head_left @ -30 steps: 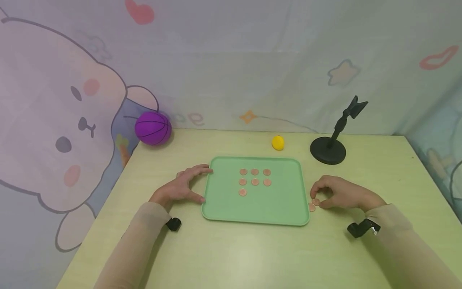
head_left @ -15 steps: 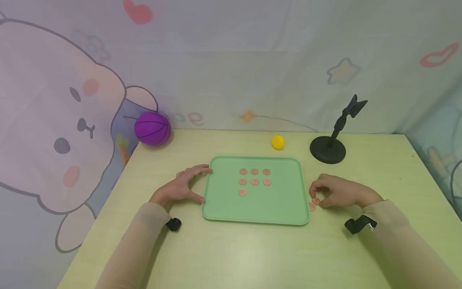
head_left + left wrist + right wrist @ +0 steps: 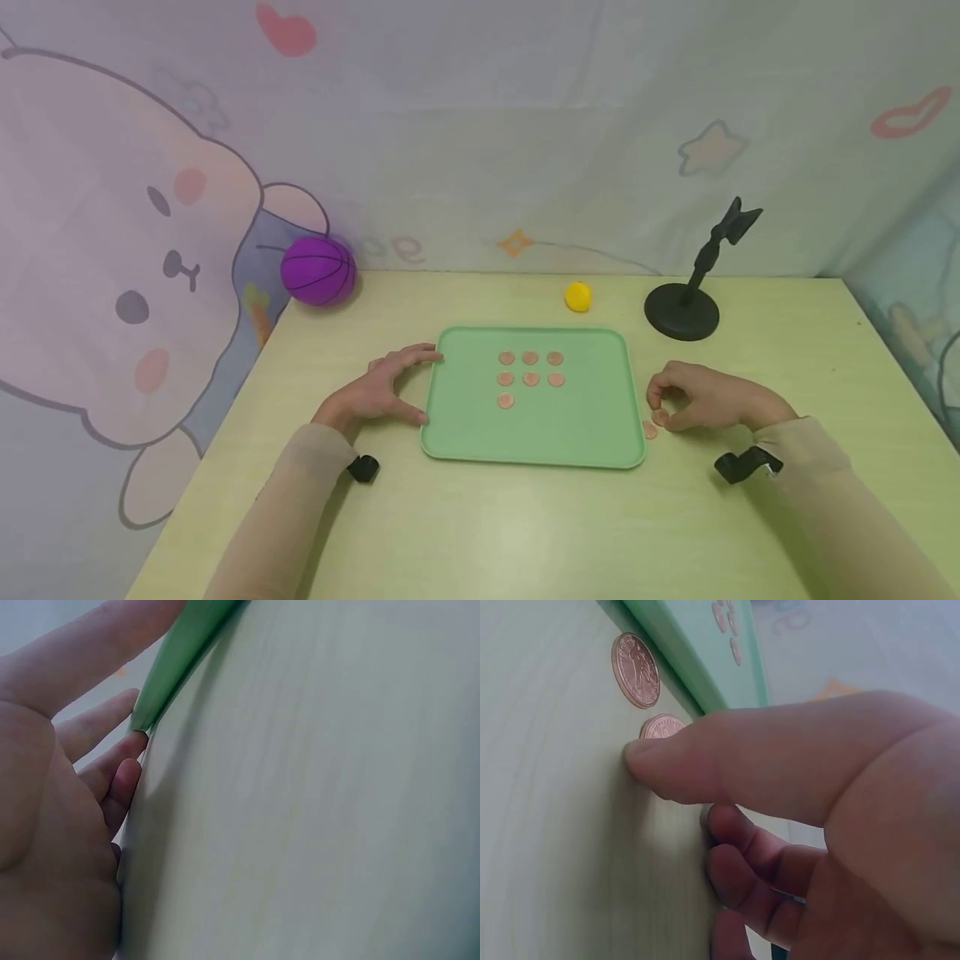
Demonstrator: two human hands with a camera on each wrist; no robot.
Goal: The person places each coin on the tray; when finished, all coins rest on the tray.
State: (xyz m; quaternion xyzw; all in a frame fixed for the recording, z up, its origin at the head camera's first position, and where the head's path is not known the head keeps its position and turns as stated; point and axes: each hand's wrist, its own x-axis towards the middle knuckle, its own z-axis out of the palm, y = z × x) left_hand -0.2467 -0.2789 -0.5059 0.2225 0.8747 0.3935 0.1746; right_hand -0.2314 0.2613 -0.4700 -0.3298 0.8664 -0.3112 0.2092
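Observation:
A light green tray [image 3: 585,425] lies mid-table, with several copper coins [image 3: 530,378] in rows on it. My left hand [image 3: 378,390] rests at its left edge, thumb and fingers spread along the rim; in the left wrist view the fingertips touch the tray's green side [image 3: 169,675]. Just off the tray's right edge, my right hand [image 3: 705,398] pinches a copper coin [image 3: 659,417] at the tabletop between thumb and index finger. The thumb covers much of that coin [image 3: 662,725] in the right wrist view. Another copper coin [image 3: 636,670] lies flat on the table beside it.
Behind the tray sits a small yellow object [image 3: 577,297]. A black stand [image 3: 682,312] with a round base is at the back right, and a purple ball [image 3: 318,271] at the back left corner. A printed cloth [image 3: 465,150] hangs behind the table.
The coin at my right fingertips has shifted very slightly away from the other loose coin. My left hand and the tray stay in place.

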